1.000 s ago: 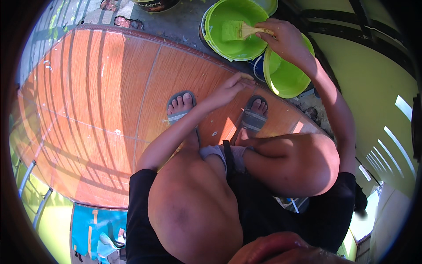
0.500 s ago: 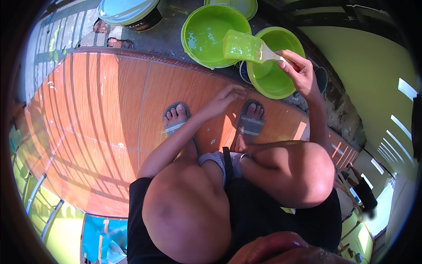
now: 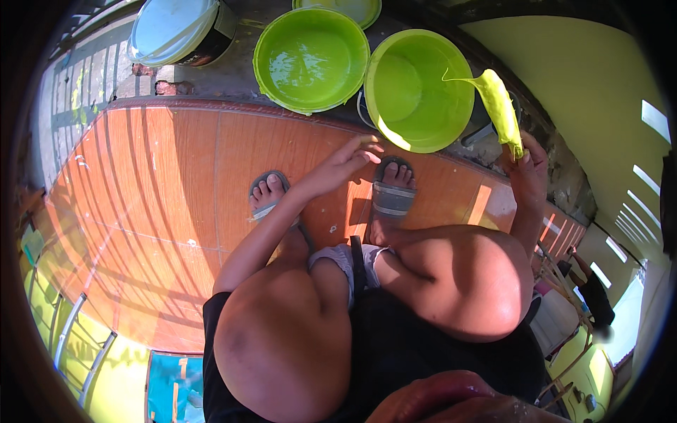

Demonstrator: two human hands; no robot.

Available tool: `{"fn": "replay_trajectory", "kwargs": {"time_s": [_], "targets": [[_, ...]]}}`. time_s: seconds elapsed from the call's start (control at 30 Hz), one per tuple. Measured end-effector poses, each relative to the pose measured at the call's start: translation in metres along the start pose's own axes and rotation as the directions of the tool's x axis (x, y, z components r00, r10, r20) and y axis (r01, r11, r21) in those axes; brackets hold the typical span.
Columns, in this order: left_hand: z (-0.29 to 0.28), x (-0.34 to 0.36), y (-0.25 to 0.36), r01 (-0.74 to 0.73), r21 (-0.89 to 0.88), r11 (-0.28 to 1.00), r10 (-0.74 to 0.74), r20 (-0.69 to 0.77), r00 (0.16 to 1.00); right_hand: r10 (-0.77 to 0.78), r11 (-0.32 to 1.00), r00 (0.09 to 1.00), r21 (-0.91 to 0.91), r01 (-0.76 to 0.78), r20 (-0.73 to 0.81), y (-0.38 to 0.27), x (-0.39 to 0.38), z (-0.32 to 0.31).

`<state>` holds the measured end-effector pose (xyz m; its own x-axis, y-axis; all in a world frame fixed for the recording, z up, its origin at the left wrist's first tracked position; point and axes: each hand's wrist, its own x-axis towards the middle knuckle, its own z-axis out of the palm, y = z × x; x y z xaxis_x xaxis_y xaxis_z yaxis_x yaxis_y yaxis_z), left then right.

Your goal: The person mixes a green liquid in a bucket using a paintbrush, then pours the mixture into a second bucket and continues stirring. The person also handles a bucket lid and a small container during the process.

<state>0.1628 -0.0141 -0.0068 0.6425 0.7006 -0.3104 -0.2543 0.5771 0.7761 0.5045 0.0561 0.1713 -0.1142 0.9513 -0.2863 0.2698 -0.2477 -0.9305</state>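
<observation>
My right hand point(image 3: 525, 169) grips a paintbrush, its bristle end point(image 3: 502, 109) raised and coated thickly in lime paint, with a thin strand trailing left over a green bucket point(image 3: 416, 84). My left hand point(image 3: 349, 158) holds nothing, fingers apart and loosely bent, just below that bucket and above my sandalled feet. A wide green paint-coated container point(image 3: 310, 63) sits left of the bucket, with another green round piece point(image 3: 338, 10) behind it. The brush handle is largely hidden by my fingers.
A pale-lidded pail point(image 3: 173, 32) sits top left on rough concrete. Orange tiles point(image 3: 141, 183) with barred shadows lie under me. A pale green wall point(image 3: 564, 77) rises on the right. A person point(image 3: 592, 296) in dark clothing is at the far right, beside wooden poles.
My right hand has carried the brush rightward from over the containers and tipped its bristles upward. The view has shifted, so the containers appear farther left. My left hand remains low near them.
</observation>
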Motion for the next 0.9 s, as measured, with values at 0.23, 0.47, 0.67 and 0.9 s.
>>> {"fn": "replay_trajectory", "kwargs": {"time_s": [0.23, 0.47, 0.67, 0.9], "targets": [[0.013, 0.012, -0.002, -0.087, -0.069, 0.994, 0.084, -0.044, 0.995, 0.357, 0.877, 0.929, -0.308, -0.368, -0.094, -0.003, 0.02, -0.032], [0.01, 0.018, -0.004, -0.131, -0.115, 0.985, 0.126, -0.052, 0.991, 0.484, 0.61, 0.873, -0.693, -0.385, -0.06, -0.008, 0.101, -0.021], [0.009, 0.02, 0.0, -0.129, -0.235, 0.963, 0.115, -0.074, 0.991, 0.464, 0.517, 0.886, -0.814, -0.265, 0.006, -0.023, 0.143, -0.035], [0.011, 0.021, -0.004, -0.083, -0.273, 0.958, 0.059, -0.095, 0.994, 0.491, 0.434, 0.871, -0.864, -0.256, -0.012, -0.048, 0.144, -0.048]]}}
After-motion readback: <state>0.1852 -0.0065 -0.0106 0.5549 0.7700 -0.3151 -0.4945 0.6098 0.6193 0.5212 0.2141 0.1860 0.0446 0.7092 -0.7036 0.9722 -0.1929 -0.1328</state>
